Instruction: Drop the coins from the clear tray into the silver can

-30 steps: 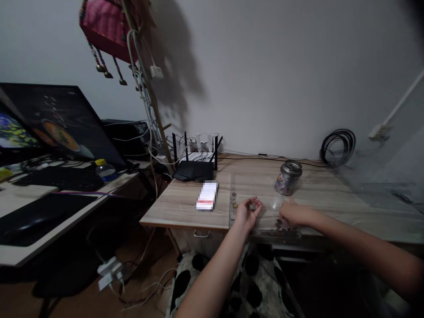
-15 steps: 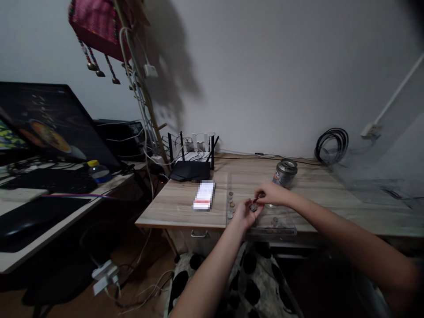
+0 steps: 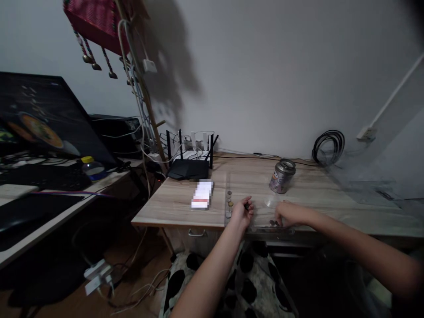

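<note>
My left hand [image 3: 243, 213] is held over the desk's front part, fingers curled around coins [image 3: 246, 206] that show only as a dark patch in the palm. To its right, my right hand [image 3: 287, 213] reaches down with bent fingertips beside a few loose coins [image 3: 272, 223] near the front edge; whatever is between the fingertips is hidden. A short column of several coins [image 3: 230, 204] lies left of my left hand. Behind my right hand stands a printed metal can [image 3: 282, 177] with an opening in its top. A clear plastic sheet or tray [image 3: 288, 231] lies under the hands.
A lit phone [image 3: 202, 194] lies on the left of the wooden desk [image 3: 159, 212]. Behind it sits a black router [image 3: 188, 169] with upright antennas. A coiled black cable [image 3: 328, 148] leans on the wall. Another desk at left holds a monitor [image 3: 39, 119] and a yellow-capped bottle [image 3: 92, 168].
My right hand has moved from my left palm rightward and down to the loose coins. My left hand has curled more and stays near its place. The can is now fully visible.
</note>
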{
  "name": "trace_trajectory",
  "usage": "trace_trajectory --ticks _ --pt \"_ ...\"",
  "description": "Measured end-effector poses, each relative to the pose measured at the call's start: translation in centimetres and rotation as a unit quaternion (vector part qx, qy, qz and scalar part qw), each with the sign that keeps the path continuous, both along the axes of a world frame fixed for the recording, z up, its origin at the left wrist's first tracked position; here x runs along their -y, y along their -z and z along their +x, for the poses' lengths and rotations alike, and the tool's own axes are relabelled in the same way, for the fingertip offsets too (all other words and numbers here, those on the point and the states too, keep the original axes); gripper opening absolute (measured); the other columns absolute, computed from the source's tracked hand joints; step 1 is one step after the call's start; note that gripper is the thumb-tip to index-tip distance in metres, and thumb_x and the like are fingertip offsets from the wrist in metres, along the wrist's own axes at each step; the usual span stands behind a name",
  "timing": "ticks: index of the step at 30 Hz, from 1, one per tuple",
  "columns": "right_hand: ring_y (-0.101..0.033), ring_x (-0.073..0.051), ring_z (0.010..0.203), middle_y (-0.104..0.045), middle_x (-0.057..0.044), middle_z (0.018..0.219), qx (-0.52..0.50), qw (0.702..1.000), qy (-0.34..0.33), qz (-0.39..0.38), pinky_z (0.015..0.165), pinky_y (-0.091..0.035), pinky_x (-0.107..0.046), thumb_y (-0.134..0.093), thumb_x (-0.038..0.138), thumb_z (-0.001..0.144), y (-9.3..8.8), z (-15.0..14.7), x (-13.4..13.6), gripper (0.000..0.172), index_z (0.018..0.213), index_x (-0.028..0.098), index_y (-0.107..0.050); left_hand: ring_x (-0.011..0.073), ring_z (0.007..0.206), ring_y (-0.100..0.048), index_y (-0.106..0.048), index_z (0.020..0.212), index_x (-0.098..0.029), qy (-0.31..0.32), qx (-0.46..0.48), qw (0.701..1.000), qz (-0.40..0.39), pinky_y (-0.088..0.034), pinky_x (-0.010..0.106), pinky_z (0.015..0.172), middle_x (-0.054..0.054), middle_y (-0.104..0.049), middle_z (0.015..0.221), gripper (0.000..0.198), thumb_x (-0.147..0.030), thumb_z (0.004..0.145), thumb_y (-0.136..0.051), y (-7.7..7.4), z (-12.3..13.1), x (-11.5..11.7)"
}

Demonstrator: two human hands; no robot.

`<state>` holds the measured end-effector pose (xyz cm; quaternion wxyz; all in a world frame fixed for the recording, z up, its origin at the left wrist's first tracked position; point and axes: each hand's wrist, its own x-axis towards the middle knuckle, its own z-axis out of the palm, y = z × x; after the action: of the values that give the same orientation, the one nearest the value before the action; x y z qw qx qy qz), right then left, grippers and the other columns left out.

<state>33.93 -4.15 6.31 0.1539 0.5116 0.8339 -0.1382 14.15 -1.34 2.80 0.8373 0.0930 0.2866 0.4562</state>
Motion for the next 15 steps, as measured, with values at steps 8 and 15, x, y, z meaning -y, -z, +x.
trace_trajectory --ticks 8,15 --pt "-0.044 -0.008 0.047 -0.050 0.006 0.040 -0.076 0.996 0.045 -0.027 0.090 -0.031 -0.041 -0.055 0.004 0.050 -0.4 -0.8 -0.1 0.015 0.048 0.018 -0.061 0.0056 0.044 -0.046 -0.054 0.081 -0.008 0.038 -0.005 0.998 -0.044 -0.034 0.013 0.038 0.000 -0.046 0.055 0.011 -0.004 0.077 -0.044 -0.9 -0.3 -0.1" --pt "-0.058 -0.014 0.062 -0.066 -0.002 0.065 -0.298 0.948 0.084 0.069 0.063 -0.043 -0.024 -0.055 0.019 0.062 -3.7 -1.3 -3.6 0.013 0.070 0.017 -0.066 0.0123 0.066 -0.060 -0.056 0.084 -0.004 0.078 -0.024 0.995 0.051 -0.051 0.020 0.061 0.008 -0.058 0.067 0.019 0.002 0.076 -0.040 -4.2 -0.2 -4.4"
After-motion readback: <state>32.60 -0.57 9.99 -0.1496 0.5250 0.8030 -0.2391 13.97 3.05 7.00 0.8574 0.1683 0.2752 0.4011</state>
